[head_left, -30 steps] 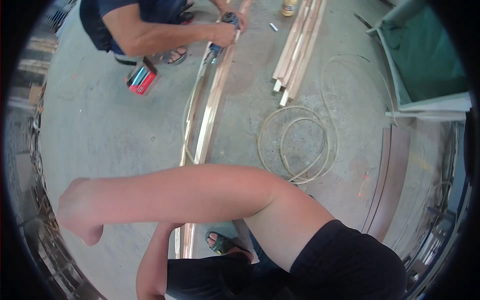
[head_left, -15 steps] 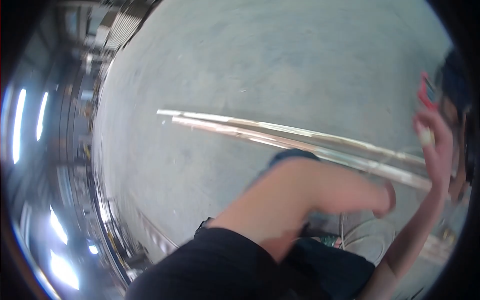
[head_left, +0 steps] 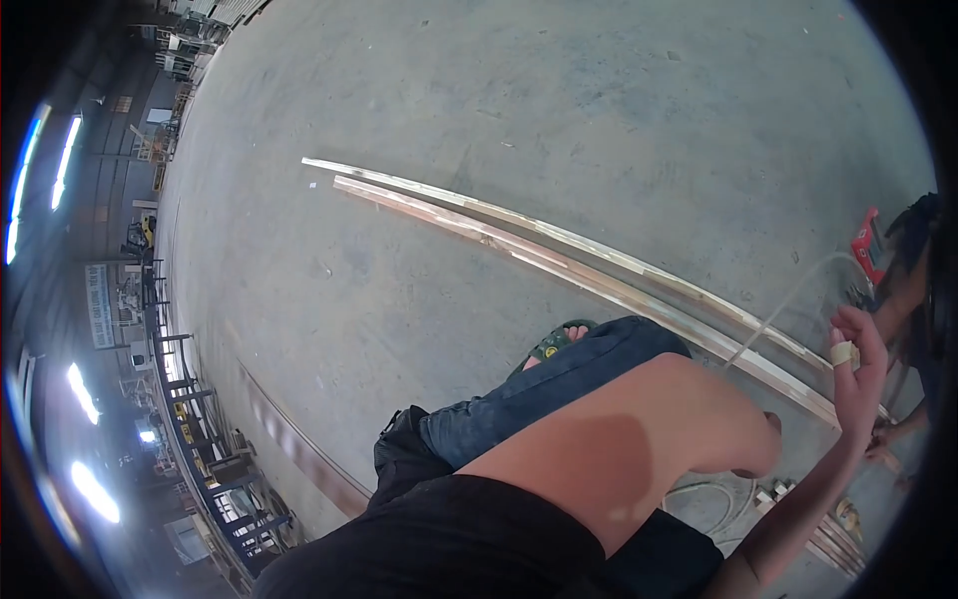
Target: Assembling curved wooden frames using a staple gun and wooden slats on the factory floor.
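My bare left arm [head_left: 589,429] comes out of a black sleeve and bends across my jeans-covered knee. Its far end is turned away, so no left fingers show. At the right, my right hand [head_left: 858,364] is raised with loosely curved fingers, a pale bandage wrapped round one of them. Nothing shows in its grip. Beyond it, two long wooden strips lie on the floor: a pale strip [head_left: 559,233] and a reddish strip [head_left: 479,236] beside it, nearly meeting at the right. Their near ends reach close to my right hand.
Another person's hand [head_left: 883,439] is low at the right edge, near a red tool [head_left: 868,248]. A pale hose [head_left: 788,299] crosses the strips and coils by my arm. Short wooden pieces [head_left: 833,539] lie at lower right. My sandalled foot [head_left: 554,344] is on the concrete floor.
The view has shifted and become sharper. My right hand and the red tool sit lower in the picture, and my sandalled foot and more of my jeans leg show.
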{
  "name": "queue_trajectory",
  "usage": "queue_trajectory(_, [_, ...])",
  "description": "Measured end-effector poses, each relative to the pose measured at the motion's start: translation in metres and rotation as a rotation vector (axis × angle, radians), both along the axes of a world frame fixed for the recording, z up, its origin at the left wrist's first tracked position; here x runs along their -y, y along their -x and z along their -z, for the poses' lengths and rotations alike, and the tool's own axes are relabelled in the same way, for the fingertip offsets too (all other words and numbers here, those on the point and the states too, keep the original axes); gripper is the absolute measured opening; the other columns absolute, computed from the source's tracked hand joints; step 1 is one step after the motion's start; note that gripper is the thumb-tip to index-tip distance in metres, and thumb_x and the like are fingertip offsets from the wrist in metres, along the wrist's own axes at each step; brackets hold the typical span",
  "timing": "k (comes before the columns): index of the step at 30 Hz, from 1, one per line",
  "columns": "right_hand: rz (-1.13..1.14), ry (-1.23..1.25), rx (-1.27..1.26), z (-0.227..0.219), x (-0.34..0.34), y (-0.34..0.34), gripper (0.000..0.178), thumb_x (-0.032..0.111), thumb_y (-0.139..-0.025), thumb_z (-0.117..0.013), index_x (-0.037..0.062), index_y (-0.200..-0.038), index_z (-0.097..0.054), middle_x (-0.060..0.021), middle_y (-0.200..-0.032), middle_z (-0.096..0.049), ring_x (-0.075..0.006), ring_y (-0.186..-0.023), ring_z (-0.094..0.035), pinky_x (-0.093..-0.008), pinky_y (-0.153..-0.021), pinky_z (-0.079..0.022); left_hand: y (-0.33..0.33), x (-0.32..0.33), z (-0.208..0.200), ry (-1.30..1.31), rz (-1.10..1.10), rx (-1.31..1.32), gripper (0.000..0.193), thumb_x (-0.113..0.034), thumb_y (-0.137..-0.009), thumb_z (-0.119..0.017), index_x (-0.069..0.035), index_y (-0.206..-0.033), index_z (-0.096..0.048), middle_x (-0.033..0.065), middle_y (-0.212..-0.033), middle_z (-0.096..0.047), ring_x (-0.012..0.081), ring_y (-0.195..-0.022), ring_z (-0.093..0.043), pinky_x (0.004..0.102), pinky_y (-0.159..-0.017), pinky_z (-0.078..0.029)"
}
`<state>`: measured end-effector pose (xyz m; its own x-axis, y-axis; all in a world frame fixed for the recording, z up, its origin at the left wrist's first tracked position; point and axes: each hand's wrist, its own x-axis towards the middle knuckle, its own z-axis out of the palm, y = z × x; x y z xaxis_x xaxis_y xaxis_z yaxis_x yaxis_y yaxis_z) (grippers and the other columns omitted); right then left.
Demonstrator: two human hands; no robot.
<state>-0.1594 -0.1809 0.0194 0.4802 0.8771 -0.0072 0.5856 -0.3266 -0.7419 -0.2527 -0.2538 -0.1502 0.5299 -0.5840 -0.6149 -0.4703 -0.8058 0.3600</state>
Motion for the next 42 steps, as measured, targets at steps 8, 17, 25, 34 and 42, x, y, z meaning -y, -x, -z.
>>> queue_trajectory(8, [-0.141,-0.12,0.039,-0.012,-0.054,0.034,0.032,0.007,-0.091,-0.072,-0.0001,-0.122,-0.07,-0.0107,-0.105,-0.074,-0.0221,-0.099,-0.073,-0.0354,-0.09,-0.056,0.05,-0.055,-0.062,0.065,0.025,-0.113,0.041,-0.027,-0.079,-0.087,-0.026,-0.12,-0.082,-0.0019,-0.124,-0.078,0.0206,-0.115,-0.073,0.0463,-0.086,-0.059])
queue_trajectory(17, [-0.385,0.117,-0.016,0.002,-0.085,0.096,0.021,0.016,-0.086,-0.065,0.0042,-0.103,-0.07,-0.0177,-0.108,-0.074,-0.0414,-0.102,-0.07,-0.0532,-0.085,-0.055,0.075,-0.117,-0.065,0.06,-0.2,-0.48,0.041,-0.017,-0.094,-0.071,-0.01,-0.134,-0.069,0.0146,-0.126,-0.074,0.0303,-0.121,-0.069,0.0462,-0.102,-0.053])
queue_trajectory(25, [-0.155,0.158,-0.054,0.003,-0.06,0.042,0.027,0.017,-0.084,-0.064,0.0047,-0.106,-0.073,-0.0184,-0.1,-0.075,-0.0408,-0.098,-0.071,-0.0547,-0.082,-0.056,0.034,-0.214,-0.083,0.162,-0.155,-0.145,0.05,-0.045,-0.094,-0.072,-0.006,-0.125,-0.074,0.0171,-0.119,-0.076,0.0311,-0.113,-0.072,0.0431,-0.1,-0.054])
queue_trajectory(34, [-0.024,0.217,-0.089,0.037,-0.061,0.014,0.027,0.015,-0.081,-0.066,0.0079,-0.103,-0.079,-0.0147,-0.102,-0.078,-0.0352,-0.096,-0.074,-0.0502,-0.078,-0.058,0.009,-0.234,-0.039,0.102,-0.477,-0.28,0.05,-0.04,-0.091,-0.078,-0.001,-0.122,-0.073,0.0155,-0.114,-0.077,0.0291,-0.106,-0.074,0.0407,-0.095,-0.057])
queue_trajectory(42, [-0.114,0.223,-0.055,0.042,-0.062,0.004,0.026,0.016,-0.082,-0.067,0.0068,-0.104,-0.078,-0.0155,-0.102,-0.077,-0.0365,-0.096,-0.073,-0.0509,-0.08,-0.058,0.005,-0.232,-0.038,0.082,-0.468,-0.229,0.044,-0.04,-0.093,-0.077,-0.001,-0.113,-0.075,0.0139,-0.101,-0.078,0.0257,-0.095,-0.075,0.0395,-0.088,-0.058])
